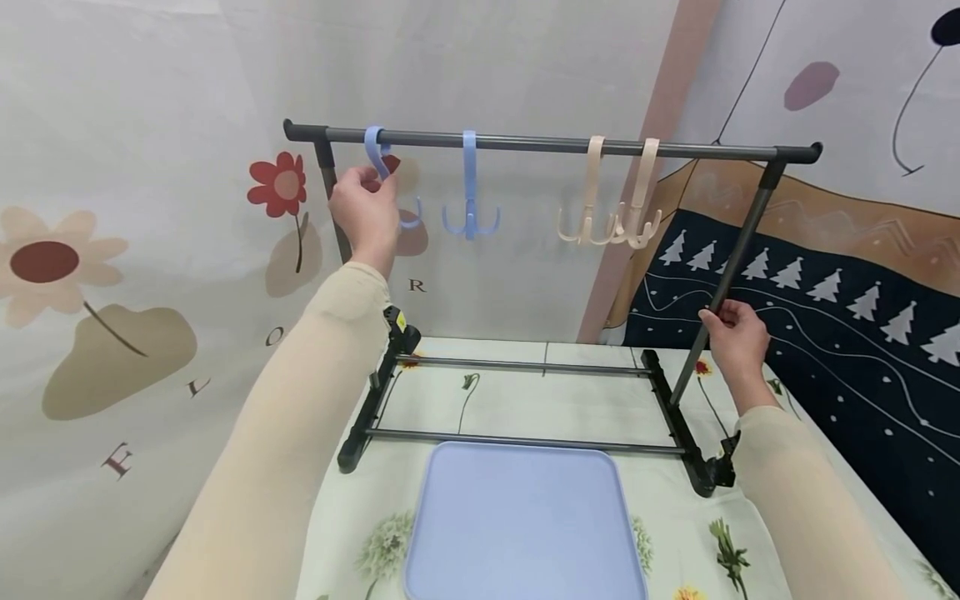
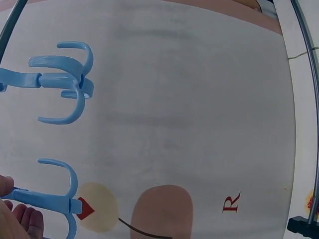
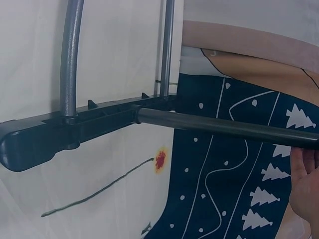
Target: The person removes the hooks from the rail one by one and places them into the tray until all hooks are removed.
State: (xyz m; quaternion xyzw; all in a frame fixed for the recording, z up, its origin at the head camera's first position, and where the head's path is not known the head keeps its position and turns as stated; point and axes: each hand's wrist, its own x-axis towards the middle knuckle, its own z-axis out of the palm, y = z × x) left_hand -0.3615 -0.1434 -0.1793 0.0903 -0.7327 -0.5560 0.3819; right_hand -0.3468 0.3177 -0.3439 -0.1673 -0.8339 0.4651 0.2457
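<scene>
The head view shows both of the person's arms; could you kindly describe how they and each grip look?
The left sleeve and right sleeve are long, plain and cream-coloured, with no markings visible. The left grip and right grip are bare hands, with no gloves or rings visible.

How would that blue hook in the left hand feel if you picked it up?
The blue hook is probably light, given its slim stem and thin prongs. It likely feels stiff, since those prongs curve out unsupported. Its glossy surface might be slightly slippery.
</scene>
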